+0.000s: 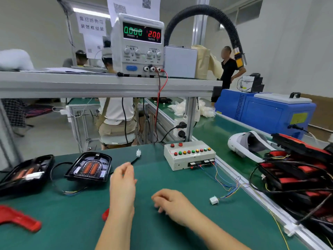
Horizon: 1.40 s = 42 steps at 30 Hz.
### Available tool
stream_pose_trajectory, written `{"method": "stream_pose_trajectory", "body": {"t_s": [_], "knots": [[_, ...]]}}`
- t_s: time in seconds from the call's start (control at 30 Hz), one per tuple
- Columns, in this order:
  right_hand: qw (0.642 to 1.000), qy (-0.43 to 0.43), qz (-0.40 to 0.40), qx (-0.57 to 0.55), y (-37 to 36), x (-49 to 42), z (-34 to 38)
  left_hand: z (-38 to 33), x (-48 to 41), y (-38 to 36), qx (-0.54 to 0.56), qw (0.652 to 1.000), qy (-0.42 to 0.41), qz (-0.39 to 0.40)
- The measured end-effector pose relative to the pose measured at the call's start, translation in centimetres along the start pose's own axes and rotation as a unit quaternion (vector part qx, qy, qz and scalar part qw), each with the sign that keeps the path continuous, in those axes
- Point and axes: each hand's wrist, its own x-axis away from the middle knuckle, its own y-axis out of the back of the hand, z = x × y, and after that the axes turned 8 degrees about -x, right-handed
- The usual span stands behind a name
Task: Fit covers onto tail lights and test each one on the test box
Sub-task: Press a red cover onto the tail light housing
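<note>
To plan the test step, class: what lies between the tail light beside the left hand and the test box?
Head view: the left hand pinching a black cable tipped with a white plug; otherwise bare green mat.

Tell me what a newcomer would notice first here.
The power supply on the shelf above, its green and red digits glowing, draws the eye first. Below it on the green mat sits the test box with its coloured buttons. Left of that, the left hand pinches a black cable near a tail light.
</note>
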Motion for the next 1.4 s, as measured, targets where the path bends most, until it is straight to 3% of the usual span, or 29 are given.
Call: {"method": "stream_pose_trajectory", "body": {"t_s": [0.1,0.17,0.23,0.3,0.4,0.47,0.53,0.67,0.93,1.13,1.2,1.3,1.4], "knots": [[1.000,-0.009,0.018,0.023,-1.6,-1.6,0.9,-2.1,-4.2,3.7,-0.245,0.955,-0.085,-0.142],[0.999,-0.006,0.017,0.028,-2.3,-2.5,1.4,-2.9,-6.0,6.2,-0.336,0.910,-0.090,-0.225],[0.999,0.004,0.011,0.053,-3.0,-3.3,1.5,-2.7,-7.6,8.6,-0.418,0.872,-0.068,-0.245],[0.997,0.005,-0.003,0.081,-3.5,-3.7,1.3,-2.0,-9.5,10.7,-0.468,0.859,-0.010,-0.208],[0.996,0.004,-0.029,0.080,-3.8,-3.6,0.9,-1.4,-11.6,12.4,-0.425,0.896,0.074,-0.104],[0.997,0.002,-0.032,0.065,-3.9,-3.5,0.7,-0.9,-11.9,12.6,-0.308,0.941,0.126,-0.059],[0.998,0.003,-0.032,0.058,-3.9,-3.5,0.6,-0.3,-12.0,12.6,-0.196,0.965,0.165,-0.049],[0.997,0.004,-0.036,0.064,-4.0,-3.5,0.5,-0.3,-11.8,12.4,-0.053,0.977,0.197,-0.060],[0.997,-0.002,-0.045,0.059,-3.9,-3.4,0.5,-0.5,-11.3,12.9,0.071,0.981,0.169,-0.069],[0.999,-0.002,-0.042,0.031,-3.8,-3.3,0.5,-2.1,-9.8,13.0,0.029,0.993,0.116,0.016],[0.995,-0.028,-0.046,-0.079,-3.3,-3.4,1.1,-2.7,-8.9,12.8,-0.006,0.993,0.099,0.066],[0.939,-0.102,-0.037,-0.327,-1.2,-2.9,2.0,-3.0,-7.7,12.1,-0.076,0.979,0.074,0.176],[0.888,-0.132,0.050,-0.439,1.3,-2.0,1.8,-3.0,-6.5,11.2,-0.160,0.948,0.047,0.270]]}}
